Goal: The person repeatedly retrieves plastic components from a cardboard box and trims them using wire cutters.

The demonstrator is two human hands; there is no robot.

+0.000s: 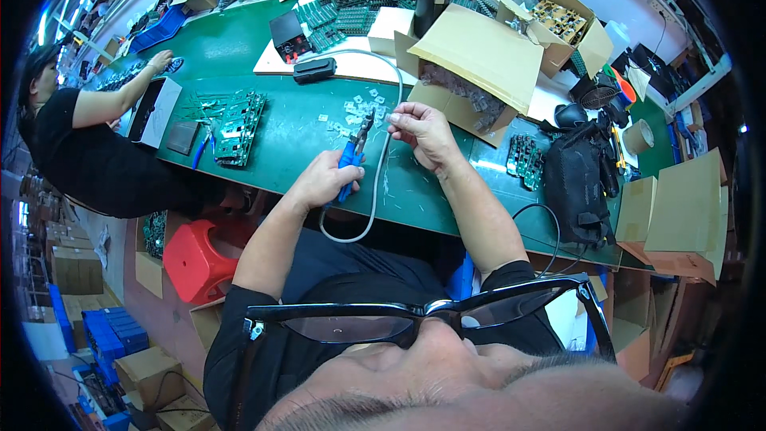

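Note:
My left hand [316,182] is closed round the blue-handled cutting pliers [348,166], whose metal jaws point up and away from me. Just to the right of the jaws, my right hand [429,137] is held in a pinch, thumb against fingertips. What sits between those fingertips is too small to make out. Many small clear plastic pieces [351,108] lie scattered on the green table [295,124] beyond the pliers. A grey cable [373,206] loops past both hands and hangs over the front edge.
Circuit boards [239,129] and other blue-handled pliers [203,148] lie to the left, near a co-worker [88,136]. An open cardboard box [479,56] stands at the right, behind a black bag [576,183]. A black bottle [432,0] stands at the back. A red stool [195,259] is below.

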